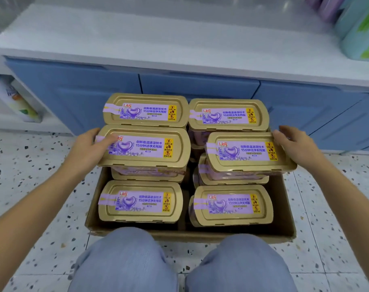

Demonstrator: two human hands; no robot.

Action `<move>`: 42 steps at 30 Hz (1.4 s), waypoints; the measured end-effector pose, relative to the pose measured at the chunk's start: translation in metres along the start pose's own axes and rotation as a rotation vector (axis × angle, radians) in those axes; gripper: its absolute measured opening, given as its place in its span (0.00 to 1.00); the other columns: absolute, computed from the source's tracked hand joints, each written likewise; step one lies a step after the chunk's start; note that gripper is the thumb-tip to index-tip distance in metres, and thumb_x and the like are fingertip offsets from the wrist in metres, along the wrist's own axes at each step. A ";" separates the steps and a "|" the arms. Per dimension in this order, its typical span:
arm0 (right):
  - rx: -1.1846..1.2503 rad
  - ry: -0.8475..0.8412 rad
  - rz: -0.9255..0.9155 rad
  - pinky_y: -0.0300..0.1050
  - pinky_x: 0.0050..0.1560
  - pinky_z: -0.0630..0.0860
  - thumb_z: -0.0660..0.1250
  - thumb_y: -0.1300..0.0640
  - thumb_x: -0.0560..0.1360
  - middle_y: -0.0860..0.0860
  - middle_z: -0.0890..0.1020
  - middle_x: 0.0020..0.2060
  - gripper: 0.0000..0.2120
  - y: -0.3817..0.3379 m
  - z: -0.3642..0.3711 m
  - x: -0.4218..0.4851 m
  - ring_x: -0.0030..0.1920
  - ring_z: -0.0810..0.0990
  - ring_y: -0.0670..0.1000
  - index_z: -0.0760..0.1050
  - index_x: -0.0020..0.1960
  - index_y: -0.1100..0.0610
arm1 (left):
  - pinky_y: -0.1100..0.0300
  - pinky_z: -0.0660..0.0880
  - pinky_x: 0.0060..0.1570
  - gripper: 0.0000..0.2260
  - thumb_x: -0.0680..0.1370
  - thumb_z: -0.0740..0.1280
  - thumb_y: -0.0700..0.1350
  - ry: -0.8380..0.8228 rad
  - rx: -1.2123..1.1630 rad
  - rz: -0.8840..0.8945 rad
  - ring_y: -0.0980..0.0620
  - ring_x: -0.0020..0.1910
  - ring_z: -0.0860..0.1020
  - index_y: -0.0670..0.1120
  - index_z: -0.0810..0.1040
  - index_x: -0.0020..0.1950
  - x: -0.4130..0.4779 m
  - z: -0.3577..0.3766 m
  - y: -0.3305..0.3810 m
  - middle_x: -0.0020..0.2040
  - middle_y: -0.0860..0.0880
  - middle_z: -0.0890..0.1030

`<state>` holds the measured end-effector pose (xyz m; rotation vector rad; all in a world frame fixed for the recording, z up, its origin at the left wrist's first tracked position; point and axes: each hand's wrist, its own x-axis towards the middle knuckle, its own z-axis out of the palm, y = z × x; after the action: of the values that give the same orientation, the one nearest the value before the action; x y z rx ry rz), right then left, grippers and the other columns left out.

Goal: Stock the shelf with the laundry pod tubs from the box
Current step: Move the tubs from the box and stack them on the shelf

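Note:
A cardboard box (pixel 284 209) on the floor holds several gold-lidded laundry pod tubs with purple labels. My left hand (pixel 91 146) grips the left end of a tub (pixel 145 147) raised above the box's left column. My right hand (pixel 293 144) grips the right end of a second tub (pixel 246 152) raised and slightly tilted over the right column. Two tubs (pixel 145 110) (pixel 227 115) sit at the far end, two more (pixel 140 202) (pixel 232 205) at the near end. The white shelf (pixel 137 36) lies beyond the box.
Blue cabinet doors (pixel 91 89) stand under the white shelf. Green and purple packages (pixel 360 32) occupy the shelf's right end. Bottles (pixel 17 100) stand in a lower cubby at the left. My knees (pixel 179 262) are at the box's near edge on the speckled floor.

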<state>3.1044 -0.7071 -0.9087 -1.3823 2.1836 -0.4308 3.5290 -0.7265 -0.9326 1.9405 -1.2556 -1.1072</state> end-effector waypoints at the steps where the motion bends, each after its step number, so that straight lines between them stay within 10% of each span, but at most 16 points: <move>1: 0.029 -0.021 0.017 0.49 0.53 0.69 0.55 0.46 0.79 0.57 0.78 0.57 0.21 0.001 0.001 -0.002 0.59 0.75 0.58 0.72 0.62 0.59 | 0.58 0.74 0.45 0.06 0.76 0.65 0.51 0.011 -0.035 -0.005 0.50 0.47 0.78 0.50 0.76 0.48 -0.002 0.005 0.000 0.45 0.51 0.80; 5: 0.170 -0.046 0.037 0.44 0.40 0.66 0.55 0.46 0.79 0.50 0.75 0.36 0.17 0.001 0.006 -0.005 0.40 0.73 0.52 0.73 0.46 0.59 | 0.58 0.73 0.40 0.08 0.77 0.64 0.50 0.095 -0.134 -0.021 0.49 0.45 0.77 0.47 0.75 0.51 -0.005 0.013 0.000 0.41 0.51 0.79; 28: 0.328 0.057 -0.001 0.46 0.39 0.64 0.63 0.46 0.75 0.58 0.76 0.34 0.21 -0.004 -0.051 -0.025 0.36 0.71 0.54 0.76 0.40 0.65 | 0.59 0.77 0.18 0.11 0.77 0.65 0.50 0.138 -0.320 -0.017 0.51 0.24 0.80 0.47 0.74 0.38 -0.035 -0.028 0.049 0.32 0.47 0.81; 36: 0.446 0.170 -0.065 0.30 0.16 0.64 0.63 0.49 0.76 0.43 0.74 0.14 0.15 -0.051 -0.122 0.001 0.14 0.70 0.39 0.73 0.38 0.59 | 0.52 0.79 0.23 0.11 0.77 0.64 0.51 0.059 -0.380 0.158 0.57 0.20 0.79 0.46 0.76 0.38 -0.012 -0.045 0.143 0.22 0.53 0.80; 42: 0.616 0.224 -0.079 0.41 0.15 0.73 0.65 0.51 0.75 0.54 0.74 0.36 0.11 -0.088 -0.166 0.029 0.16 0.75 0.43 0.70 0.43 0.59 | 0.53 0.77 0.19 0.09 0.78 0.63 0.50 0.008 -0.303 0.239 0.54 0.19 0.79 0.47 0.73 0.40 0.015 -0.041 0.207 0.21 0.52 0.80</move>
<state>3.0632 -0.7725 -0.7350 -1.1077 1.9138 -1.2194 3.4751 -0.8212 -0.7511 1.5276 -1.2010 -1.0934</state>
